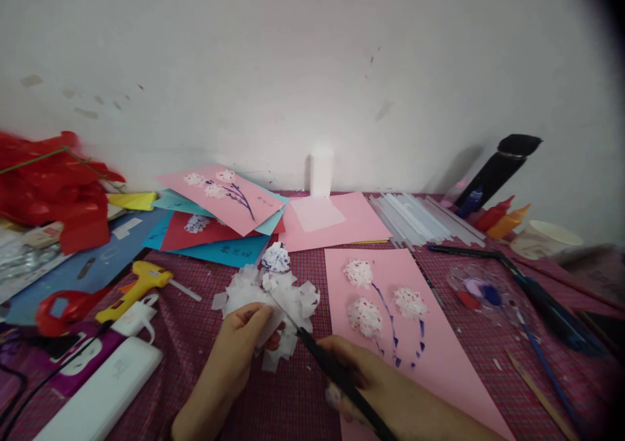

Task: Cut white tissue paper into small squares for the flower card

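My left hand (241, 337) is closed, with thumb and fingers pinching a small piece of white tissue paper (270, 324). My right hand (364, 376) is wrapped round a long black-handled tool (332, 363) with a slim metal tip. That tip lies against or just over the tissue paper by my left thumb; whether it touches cannot be made out. A pile of white tissue paper pieces (239, 291) spreads under and beyond both hands. At its far side sits a crumpled white ball (276, 256) with blue marks.
Right of the pile lies a pink sheet (439, 356) with several white paper flowers. Decorated cards (219, 249) are stacked behind. A yellow glue gun (131, 291) and white power bank (105, 389) lie left. Translucent sticks (415, 216), paint bottles (493, 216) and a paint palette (476, 291) are right.
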Demonstrator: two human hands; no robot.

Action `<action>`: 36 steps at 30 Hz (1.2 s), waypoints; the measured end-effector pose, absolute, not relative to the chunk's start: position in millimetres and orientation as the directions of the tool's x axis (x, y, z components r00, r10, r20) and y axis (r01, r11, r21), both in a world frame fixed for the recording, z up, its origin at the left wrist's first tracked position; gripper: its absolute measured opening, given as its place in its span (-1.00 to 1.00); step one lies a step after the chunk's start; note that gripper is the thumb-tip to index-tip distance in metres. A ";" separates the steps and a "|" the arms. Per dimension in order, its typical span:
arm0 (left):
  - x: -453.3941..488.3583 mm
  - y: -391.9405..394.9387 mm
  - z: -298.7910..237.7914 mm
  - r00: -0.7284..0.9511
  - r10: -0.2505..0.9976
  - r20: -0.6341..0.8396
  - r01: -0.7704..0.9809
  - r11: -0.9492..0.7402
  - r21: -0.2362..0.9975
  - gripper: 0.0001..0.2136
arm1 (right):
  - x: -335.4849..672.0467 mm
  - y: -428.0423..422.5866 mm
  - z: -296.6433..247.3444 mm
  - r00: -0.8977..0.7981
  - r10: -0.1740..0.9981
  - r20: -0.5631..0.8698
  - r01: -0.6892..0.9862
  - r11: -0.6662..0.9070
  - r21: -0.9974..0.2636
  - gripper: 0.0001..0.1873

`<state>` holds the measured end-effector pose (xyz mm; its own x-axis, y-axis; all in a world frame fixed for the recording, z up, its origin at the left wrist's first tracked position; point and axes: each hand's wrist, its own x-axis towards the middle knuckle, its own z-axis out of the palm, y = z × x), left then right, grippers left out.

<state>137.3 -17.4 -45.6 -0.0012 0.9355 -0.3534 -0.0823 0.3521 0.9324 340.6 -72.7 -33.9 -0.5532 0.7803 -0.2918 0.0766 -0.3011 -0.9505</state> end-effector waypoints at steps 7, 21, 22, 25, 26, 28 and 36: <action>135.6 -18.1 -44.8 0.019 0.939 -0.345 -0.082 0.345 0.935 -0.68 | 341.1 -71.8 -32.5 -0.541 0.797 -0.269 0.077 -0.272 -0.959 -0.63; 129.9 -14.8 -40.9 0.034 0.926 -0.376 -0.233 0.374 0.898 -0.68 | 341.4 -74.7 -54.5 -0.494 0.809 -0.318 0.076 -0.324 -0.943 -0.49; 127.4 -14.4 -39.6 0.061 0.921 -0.385 -0.265 0.387 0.883 -0.68 | 341.5 -74.7 -55.1 -0.490 0.812 -0.318 0.070 -0.327 -0.942 -0.48; 118.9 -12.9 -40.8 0.119 0.910 -0.396 -0.254 0.414 0.874 -0.72 | 341.2 -73.2 -55.4 -0.482 0.816 -0.319 0.070 -0.328 -0.942 -0.46; 116.1 -12.2 -43.1 0.130 0.911 -0.392 -0.219 0.412 0.884 -0.74 | 341.2 -72.4 -55.3 -0.485 0.815 -0.318 0.070 -0.326 -0.943 -0.46; 111.3 -10.2 -49.1 0.128 0.922 -0.365 -0.156 0.382 0.911 -0.76 | 342.0 -71.1 -54.8 -0.502 0.810 -0.305 0.053 -0.323 -0.945 -0.48; 100.0 -0.9 -53.5 -0.107 0.959 -0.261 -0.307 0.218 0.927 -0.76 | 349.9 -73.2 -40.8 -0.631 0.748 -0.208 0.044 -0.233 -0.972 -0.48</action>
<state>100.0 -0.9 -53.5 -0.1071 0.9594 -0.2610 -0.3067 0.2178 0.9265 349.9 -73.2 -40.8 -0.6308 0.7476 -0.2078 0.0444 -0.2327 -0.9715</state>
